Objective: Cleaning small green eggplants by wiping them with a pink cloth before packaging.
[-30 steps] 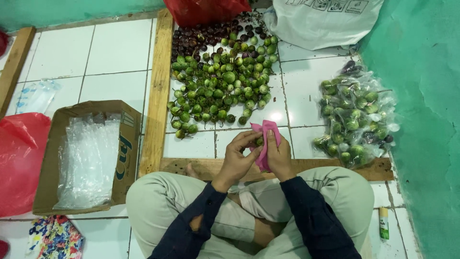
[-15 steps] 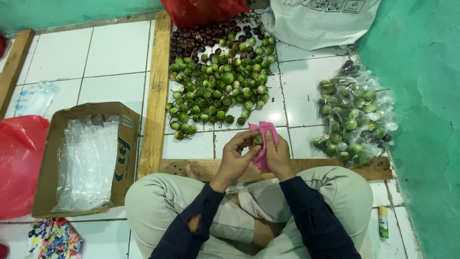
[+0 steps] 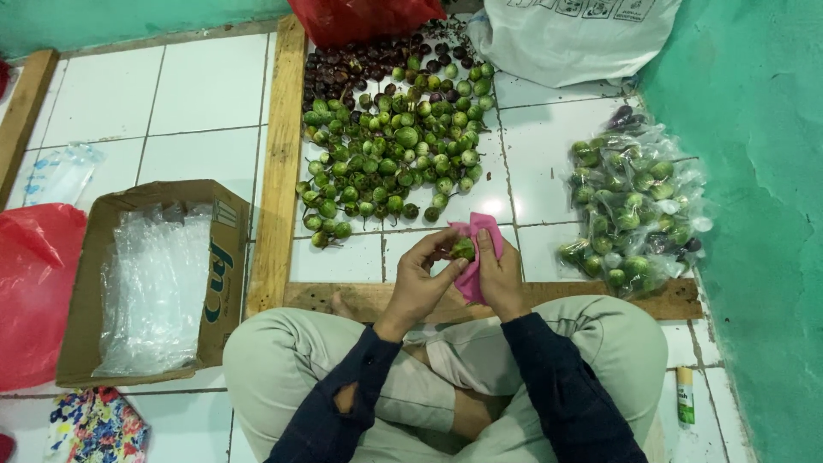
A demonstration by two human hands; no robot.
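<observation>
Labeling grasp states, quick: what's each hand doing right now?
Left hand: closed on the small green fruit, fingertips pinching it.
Right hand: closed on the pink cloth, pressing it against the fruit.

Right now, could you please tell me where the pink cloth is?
In the head view, the pink cloth is in the right hand, against the small green fruit held by the left hand.

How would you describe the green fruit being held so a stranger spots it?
Start at the wooden plank before the seated person's knees. Just above it, the left hand and right hand meet on one small green fruit, alone against a pink cloth.
</observation>
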